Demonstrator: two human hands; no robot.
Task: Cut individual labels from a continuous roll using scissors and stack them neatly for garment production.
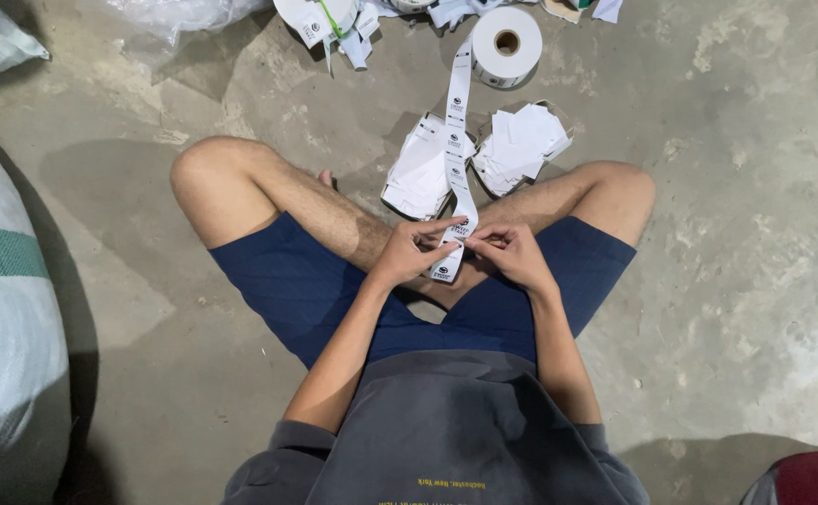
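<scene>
I sit cross-legged on a concrete floor. A white roll of printed labels [506, 44] lies ahead of me, and its strip [457, 140] runs down toward my lap. My left hand [411, 251] pinches the strip near its lower end from the left. From the right, my right hand [512, 252] grips the same strip with thumb and fingers. The strip's free end [444, 271] hangs just below my fingers, over my crossed legs.
Two piles of loose white labels [418, 173] [521, 145] sit between my knees and the roll. More rolls and label scraps [334, 23] lie at the far edge. A large white woven sack [2, 309] stands at my left. A dark red object [816, 479] shows at bottom right.
</scene>
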